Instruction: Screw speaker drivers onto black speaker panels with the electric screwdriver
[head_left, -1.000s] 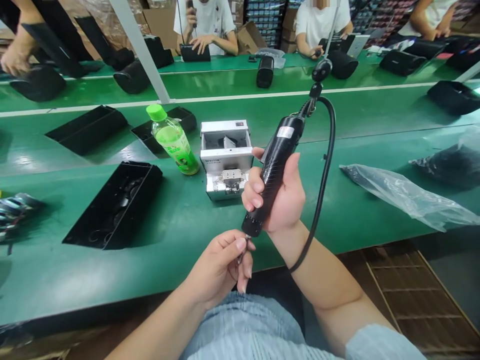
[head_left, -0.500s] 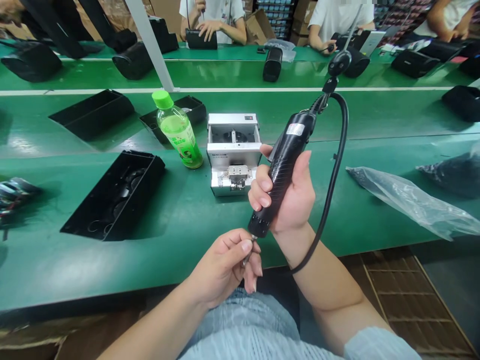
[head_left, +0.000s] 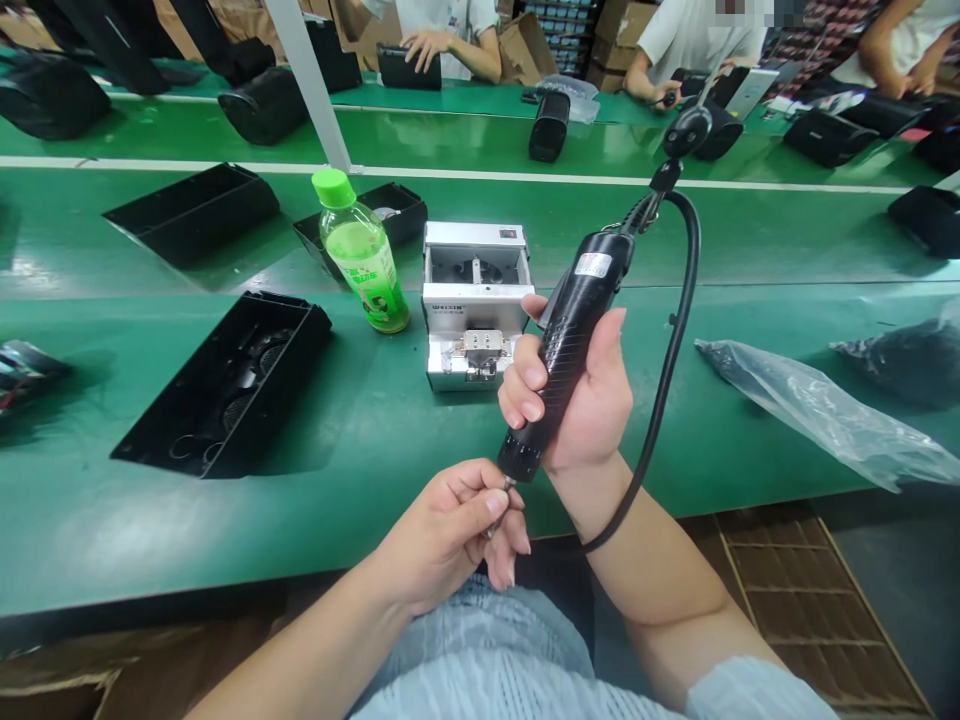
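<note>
My right hand [head_left: 574,390] is wrapped round a black electric screwdriver [head_left: 576,330], which tilts with its tip down toward my body. Its black cable loops past my right forearm, and its top end hangs from a clip and cord. At the lower end, thumb and fingers of my left hand [head_left: 465,525] pinch the metal screwdriver bit [head_left: 496,520], just under the collar. Part of the bit is hidden by the fingers. Behind the screwdriver stands a silver screw feeder [head_left: 478,308] marked WEIXIN.
A green-capped drink bottle [head_left: 366,270] stands left of the feeder. An open black speaker housing [head_left: 225,390] lies at front left, another black housing [head_left: 195,210] behind it. A clear plastic bag [head_left: 817,405] lies right. Co-workers' hands [head_left: 427,48] handle black cases across the bench.
The view has shifted slightly, moving the bench things a little in the picture. Both my hands keep nearly the same hold. Across the bench, a co-worker's raised hand has shifted left.
</note>
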